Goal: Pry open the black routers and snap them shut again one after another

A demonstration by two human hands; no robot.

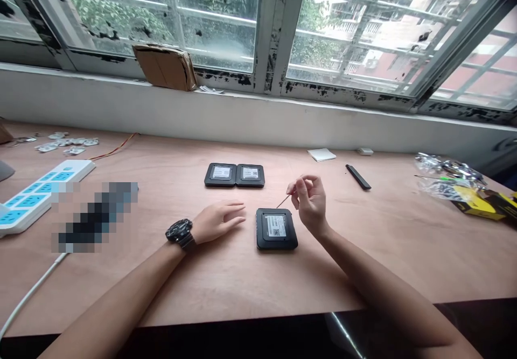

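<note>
Head view, plywood bench (258, 278), its surface smooth and pale:
- Left hand (220, 221) lay open and flat, slightly cupped, holding nothing, with a chunky black watch (179, 230) on the wrist.
- Right hand (310, 202) was raised, pinching a thin metal pin (283, 201).
- Pin's tip hung just above the top edge of a rounded black device (277, 228) with a white label, between the hands.
- Two matching devices (220, 174) sat side by side beyond, a wide stretch of plywood separating them from the hands.
</note>
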